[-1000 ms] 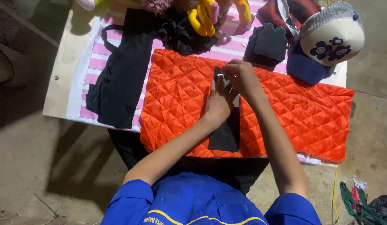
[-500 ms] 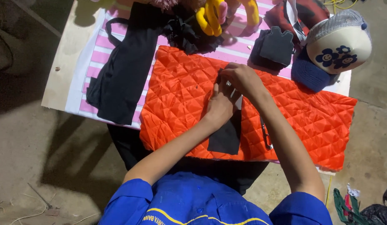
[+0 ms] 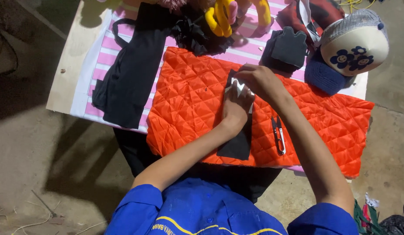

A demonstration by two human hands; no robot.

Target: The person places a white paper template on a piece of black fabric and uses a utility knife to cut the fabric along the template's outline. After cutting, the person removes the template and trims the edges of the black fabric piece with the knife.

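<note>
An orange quilted fabric panel (image 3: 189,100) lies across a small table. On it rests a long black fabric strip (image 3: 237,143). My left hand (image 3: 235,107) presses on the strip's upper part. My right hand (image 3: 259,81) meets it just above, fingers pinched on a small white piece (image 3: 239,88) at the strip's top end. A small thread snip (image 3: 278,135) lies on the orange panel beside my right forearm.
A pink-striped cloth (image 3: 107,48) covers the wooden tabletop (image 3: 69,65). A black garment (image 3: 130,74) drapes at the left. Yellow-handled scissors (image 3: 220,16), black cut shapes (image 3: 289,47), a blue knit piece (image 3: 323,77) and a cream cap with blue flowers (image 3: 358,43) sit at the back. Concrete floor surrounds.
The view has shifted slightly. Both hands stay together at the strip's top, now showing a white piece between the fingers. The thread snip has come into sight beside my right forearm.
</note>
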